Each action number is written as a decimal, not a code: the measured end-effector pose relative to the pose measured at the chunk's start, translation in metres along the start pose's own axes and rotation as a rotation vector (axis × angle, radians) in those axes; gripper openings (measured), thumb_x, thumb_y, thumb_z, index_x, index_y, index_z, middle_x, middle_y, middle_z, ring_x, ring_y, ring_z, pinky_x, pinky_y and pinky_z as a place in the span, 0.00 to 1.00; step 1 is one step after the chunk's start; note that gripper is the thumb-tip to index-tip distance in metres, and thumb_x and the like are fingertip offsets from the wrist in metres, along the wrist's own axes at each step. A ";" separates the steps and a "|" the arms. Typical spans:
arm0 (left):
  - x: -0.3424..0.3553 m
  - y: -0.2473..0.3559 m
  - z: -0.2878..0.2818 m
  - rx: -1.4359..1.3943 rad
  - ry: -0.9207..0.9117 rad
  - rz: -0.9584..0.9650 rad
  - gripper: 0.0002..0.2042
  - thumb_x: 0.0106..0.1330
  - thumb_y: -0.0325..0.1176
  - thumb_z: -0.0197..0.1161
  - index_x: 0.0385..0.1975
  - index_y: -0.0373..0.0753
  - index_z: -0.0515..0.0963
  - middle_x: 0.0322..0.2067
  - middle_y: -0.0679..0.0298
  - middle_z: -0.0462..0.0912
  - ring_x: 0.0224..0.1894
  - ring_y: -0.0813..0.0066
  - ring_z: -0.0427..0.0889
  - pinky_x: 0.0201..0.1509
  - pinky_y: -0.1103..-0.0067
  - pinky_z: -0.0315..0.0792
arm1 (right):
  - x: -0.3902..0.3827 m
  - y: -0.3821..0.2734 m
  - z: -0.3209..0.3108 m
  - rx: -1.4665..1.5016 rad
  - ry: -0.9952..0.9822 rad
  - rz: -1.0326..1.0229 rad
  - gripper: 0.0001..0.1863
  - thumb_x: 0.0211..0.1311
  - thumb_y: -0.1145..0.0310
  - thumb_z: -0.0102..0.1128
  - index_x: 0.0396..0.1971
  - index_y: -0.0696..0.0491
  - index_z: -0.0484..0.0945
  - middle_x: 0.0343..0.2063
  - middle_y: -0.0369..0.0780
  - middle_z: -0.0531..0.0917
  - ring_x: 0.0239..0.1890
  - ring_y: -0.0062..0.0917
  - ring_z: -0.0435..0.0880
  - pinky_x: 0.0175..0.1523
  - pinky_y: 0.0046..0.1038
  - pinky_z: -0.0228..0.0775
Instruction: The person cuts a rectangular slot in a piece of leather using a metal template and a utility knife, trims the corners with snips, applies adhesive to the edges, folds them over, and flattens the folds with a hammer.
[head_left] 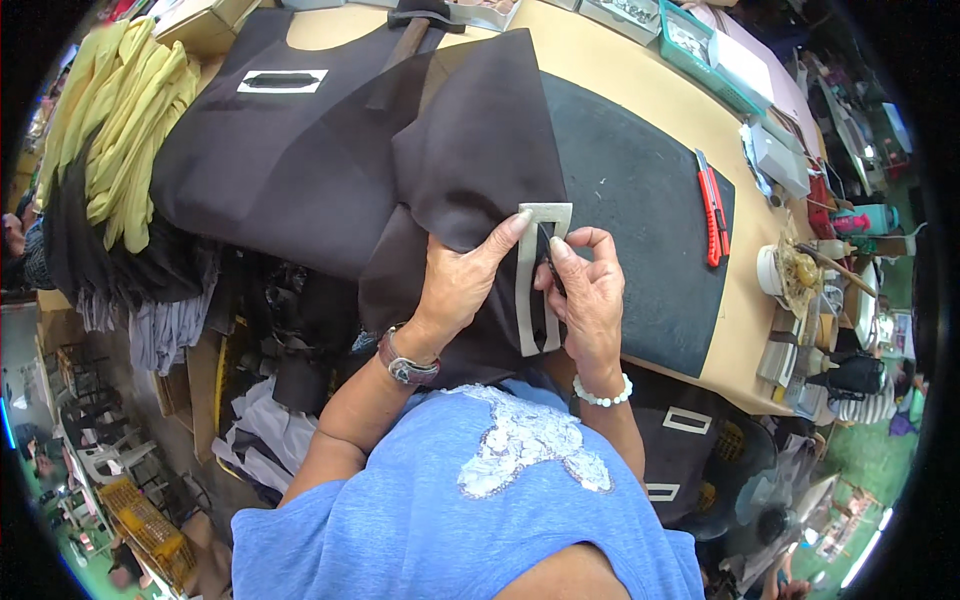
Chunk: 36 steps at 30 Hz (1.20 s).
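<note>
While the upper frame is spanned by the bench (565, 50), a dark sheet (485, 140) is draped at centre, probably light and limp, best held by its stiffer-looking pale border (526, 290); this is pinched by the left hand (465, 277), a thin dark piece (547, 243) by the right hand (592, 295).

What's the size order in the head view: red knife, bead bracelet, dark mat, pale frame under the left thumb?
1. Dark mat
2. Pale frame
3. Red knife
4. Bead bracelet
Apparent size only.
</note>
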<state>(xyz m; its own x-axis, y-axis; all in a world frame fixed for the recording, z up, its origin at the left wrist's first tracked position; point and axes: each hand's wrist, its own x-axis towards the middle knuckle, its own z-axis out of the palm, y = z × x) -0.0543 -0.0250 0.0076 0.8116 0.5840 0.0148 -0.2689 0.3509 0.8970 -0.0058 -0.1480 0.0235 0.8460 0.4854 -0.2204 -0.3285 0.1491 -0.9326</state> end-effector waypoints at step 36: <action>-0.013 0.001 0.028 -0.197 0.192 -0.085 0.07 0.63 0.30 0.60 0.36 0.35 0.75 0.31 0.67 0.77 0.28 0.84 0.75 0.29 0.85 0.70 | -0.012 0.012 0.024 0.191 0.100 -0.190 0.09 0.69 0.66 0.45 0.42 0.53 0.59 0.25 0.38 0.76 0.14 0.07 0.63 0.18 0.11 0.54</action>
<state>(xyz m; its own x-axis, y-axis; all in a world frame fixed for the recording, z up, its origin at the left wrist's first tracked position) -0.0505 -0.0528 0.0207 0.7279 0.6674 -0.1575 -0.3145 0.5290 0.7882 -0.0300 -0.1311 0.0214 0.9340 0.3476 -0.0826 -0.2254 0.3939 -0.8911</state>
